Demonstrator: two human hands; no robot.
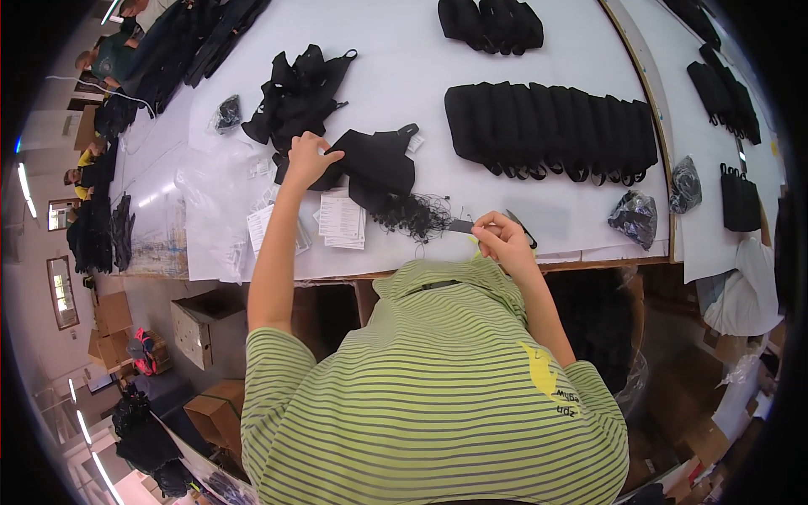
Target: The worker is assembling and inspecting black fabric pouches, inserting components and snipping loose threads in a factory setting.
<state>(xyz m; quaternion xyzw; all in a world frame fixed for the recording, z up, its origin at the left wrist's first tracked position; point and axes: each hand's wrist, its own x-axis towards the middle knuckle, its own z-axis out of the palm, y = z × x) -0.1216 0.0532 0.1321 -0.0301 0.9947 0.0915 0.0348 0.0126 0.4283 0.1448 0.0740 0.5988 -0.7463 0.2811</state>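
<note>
My left hand (311,160) pinches the edge of a black cloth garment (370,160) with a strap loop at its far right corner. Between the thumb and fingertips of my right hand (502,236) is a small flat dark tag (460,225), near the table's front edge. A tangle of thin black strings (412,215) lies between the garment and the tag. Beside my right hand a dark pointed tool (523,229), perhaps scissors, is partly hidden. Left of the strings lies a stack of white printed labels (342,223).
A loose heap of black garments (295,97) lies beyond my left hand. An overlapping row of black garments (551,130) and another group (491,25) lie to the right. Plastic-wrapped bundles (633,219) and clear plastic bags (206,210) are on the white table (396,76).
</note>
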